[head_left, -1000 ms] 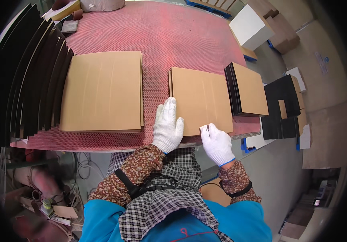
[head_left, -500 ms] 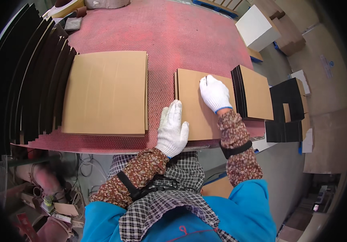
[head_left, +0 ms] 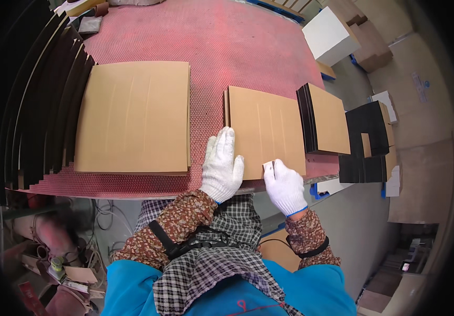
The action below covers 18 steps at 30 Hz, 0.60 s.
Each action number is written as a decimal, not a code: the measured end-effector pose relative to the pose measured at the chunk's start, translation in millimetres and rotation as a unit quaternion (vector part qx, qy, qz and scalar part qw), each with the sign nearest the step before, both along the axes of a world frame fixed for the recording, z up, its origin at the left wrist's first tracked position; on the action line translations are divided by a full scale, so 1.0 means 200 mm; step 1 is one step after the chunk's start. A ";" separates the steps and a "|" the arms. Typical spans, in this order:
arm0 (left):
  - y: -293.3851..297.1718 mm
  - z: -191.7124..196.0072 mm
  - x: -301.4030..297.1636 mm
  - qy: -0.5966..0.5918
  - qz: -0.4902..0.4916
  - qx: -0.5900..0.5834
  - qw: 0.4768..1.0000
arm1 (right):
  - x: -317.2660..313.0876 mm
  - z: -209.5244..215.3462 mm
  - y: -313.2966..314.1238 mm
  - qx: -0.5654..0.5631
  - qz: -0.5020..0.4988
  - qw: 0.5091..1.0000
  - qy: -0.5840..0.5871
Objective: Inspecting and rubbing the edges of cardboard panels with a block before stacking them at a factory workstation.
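While both my gloved hands sit at the table's near edge, the item in hand is the middle cardboard stack (head_left: 266,129), brown sheets lying flat on the red mesh tabletop (head_left: 211,47), right of centre.

Left hand (head_left: 221,168): white knit glove, fingers held together and laid flat, resting on the stack's near-left corner and partly on the mesh beside it. It grips nothing.

Right hand (head_left: 285,185): white glove, curled at the stack's near edge, thumb and fingertips pinching a small pale object (head_left: 269,167); what that object is I cannot tell.

Items around, moving outward:
- large cardboard stack (head_left: 134,116), flat on the mesh, left of the middle stack, a strip of bare mesh between them.
- black-edged board stack (head_left: 327,118) with a brown top, just right of the middle stack, slightly skewed.
- black die-cut pieces (head_left: 369,137), further right, off the table's end.
- dark upright sheets (head_left: 37,105), fanned along the table's left side.
- white box (head_left: 329,34), beyond the far-right corner.
- floral sleeves, checked apron, blue garment at the lower edge.
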<state>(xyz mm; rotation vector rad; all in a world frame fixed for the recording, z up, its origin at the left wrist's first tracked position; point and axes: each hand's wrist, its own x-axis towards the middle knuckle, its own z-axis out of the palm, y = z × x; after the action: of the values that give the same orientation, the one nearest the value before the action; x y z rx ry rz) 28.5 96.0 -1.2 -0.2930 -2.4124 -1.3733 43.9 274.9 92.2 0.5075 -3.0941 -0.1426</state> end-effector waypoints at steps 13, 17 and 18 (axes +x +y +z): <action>0.02 0.00 0.00 0.022 0.004 -0.008 1.000 | -0.80 -0.10 -0.06 -0.106 -0.066 0.990 0.071; 0.02 -0.03 -0.01 0.011 0.002 0.011 1.000 | -0.61 -0.12 -0.04 -0.126 -0.057 0.988 0.065; 0.02 -0.03 -0.01 0.011 0.006 0.007 1.000 | -0.53 -0.08 -0.05 -0.110 -0.074 0.991 0.036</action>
<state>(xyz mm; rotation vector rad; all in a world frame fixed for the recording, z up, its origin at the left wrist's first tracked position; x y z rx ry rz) 27.4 99.5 -6.6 -0.2899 -2.3825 -1.3731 -61.6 264.0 75.9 0.2606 -3.0216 0.1745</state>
